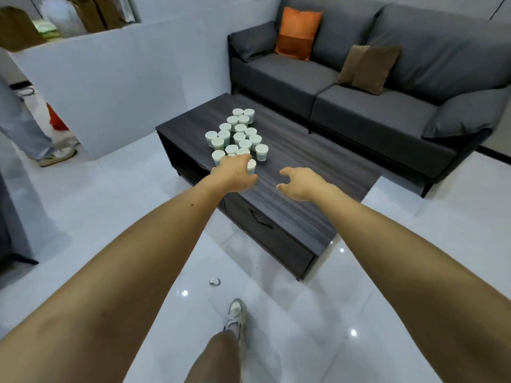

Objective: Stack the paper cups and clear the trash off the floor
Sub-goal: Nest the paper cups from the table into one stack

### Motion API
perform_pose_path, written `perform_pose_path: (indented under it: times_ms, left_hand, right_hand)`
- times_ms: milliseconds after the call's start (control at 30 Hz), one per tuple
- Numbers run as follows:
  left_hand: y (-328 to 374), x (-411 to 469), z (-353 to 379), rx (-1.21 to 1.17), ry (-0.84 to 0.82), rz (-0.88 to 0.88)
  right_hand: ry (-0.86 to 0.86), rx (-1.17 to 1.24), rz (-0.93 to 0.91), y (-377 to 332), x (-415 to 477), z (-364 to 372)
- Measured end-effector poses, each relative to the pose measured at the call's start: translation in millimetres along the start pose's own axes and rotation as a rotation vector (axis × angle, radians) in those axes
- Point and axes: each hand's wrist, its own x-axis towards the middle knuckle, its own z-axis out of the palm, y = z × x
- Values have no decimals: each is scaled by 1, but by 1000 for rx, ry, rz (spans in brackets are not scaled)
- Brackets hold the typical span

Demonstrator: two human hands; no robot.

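My left hand [235, 172] reaches onto the nearest of the paper cups [240, 134] clustered on the dark surface [304, 161], though I cannot tell if it grips, my right hand [300, 183] hovers empty with fingers loose, and a trash scrap [214, 281] lies on the floor [276, 313].

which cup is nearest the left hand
The cup at the near end of the cluster on the table: it alone sits between the fingers and thumb of the left hand; the rest stand outside that grasp.

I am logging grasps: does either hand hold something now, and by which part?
The right hand holds nothing. The left hand has the nearest paper cup between thumb and fingers, at its side; a firm grip cannot be told.
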Motion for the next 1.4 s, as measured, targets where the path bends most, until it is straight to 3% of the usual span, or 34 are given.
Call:
perform_pose_path:
  times_ms: [333, 733, 967, 1167, 1400]
  left_hand:
    - [-71, 193, 18, -140, -173, -6]
    - [-106, 338, 76, -330, -199, -118]
    - [-157, 411, 183, -365, -50, -5]
    - [-211, 453, 268, -387, 284, 76]
    - [-229, 485, 307, -412, 505, 150]
  right_hand:
    - [-81, 109, 75, -9, 217, 21]
    - [-66, 244, 11, 13, 390, 50]
    - [94, 239, -172, 50, 491, 151]
    - [328, 245, -402, 77, 564, 226]
    - [319, 141, -478, 87, 596, 250]
